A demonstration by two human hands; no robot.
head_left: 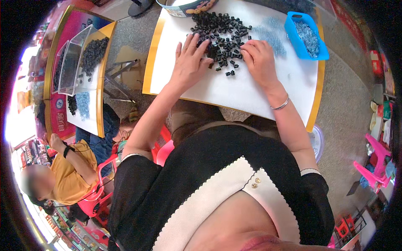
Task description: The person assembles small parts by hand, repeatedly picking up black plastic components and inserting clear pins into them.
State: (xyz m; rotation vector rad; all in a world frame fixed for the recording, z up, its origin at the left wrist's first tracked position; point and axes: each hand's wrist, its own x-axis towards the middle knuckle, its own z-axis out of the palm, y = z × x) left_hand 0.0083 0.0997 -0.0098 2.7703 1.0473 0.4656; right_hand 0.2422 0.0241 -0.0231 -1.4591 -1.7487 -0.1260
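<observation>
A heap of small black plastic pieces (220,25), short and stubby with a collar, spreads over the white-topped table (243,90). My left hand (189,62) lies at the heap's left near edge with its fingers apart, fingertips touching the pieces. Across from it, my right hand (260,62) is at the heap's right edge, thumb and forefinger pinched together; whatever is between them is too small to make out. To the right of the heap, small clear bluish pieces (272,37) are scattered. A blue plastic basket (294,44) at the far right holds many more of these.
A round tub (173,10) stands at the table's far left edge. Another table (90,119) on the left carries clear bins (77,62) and black pieces. A person in yellow (75,175) sits there on a red chair (94,201). A pink stool (379,163) is at right.
</observation>
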